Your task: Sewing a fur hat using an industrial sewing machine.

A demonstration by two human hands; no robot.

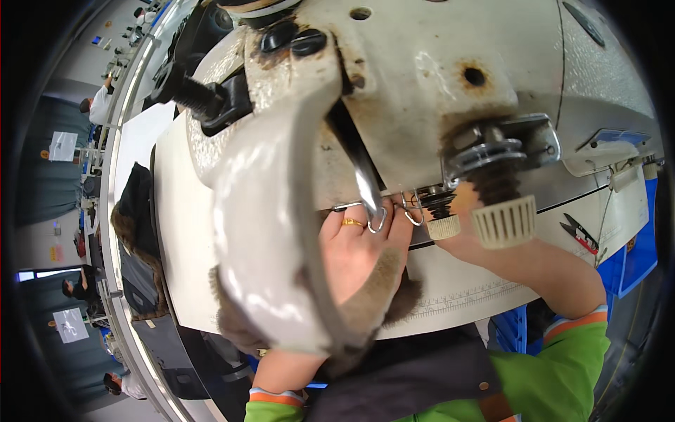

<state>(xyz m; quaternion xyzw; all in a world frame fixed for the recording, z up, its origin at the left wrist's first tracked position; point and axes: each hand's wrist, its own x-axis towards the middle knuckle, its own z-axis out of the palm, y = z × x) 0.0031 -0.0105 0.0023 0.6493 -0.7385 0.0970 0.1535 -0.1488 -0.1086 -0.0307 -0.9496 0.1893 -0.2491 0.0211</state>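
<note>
A white sewing machine (415, 63) with rusty marks fills the upper middle, its curved white arm blurred in front. My left hand (355, 253), wearing a gold ring, lies under the machine head with its fingers stretched forward; the fingertips are hidden behind metal thread guides. Brown furry fabric (383, 285) lies against that hand, and more of it bunches near the wrist behind the white arm. My right hand (460, 207) reaches under the machine from the right. Tension knobs (505, 221) cover most of its fingers, so what it touches cannot be made out.
Red-handled thread snips (581, 235) lie on the white table (485, 281) at the right. Blue bins (629, 264) stand beyond the right edge. A dark fur-trimmed piece (137, 243) hangs at the left. Several people (98, 105) work in the far left background.
</note>
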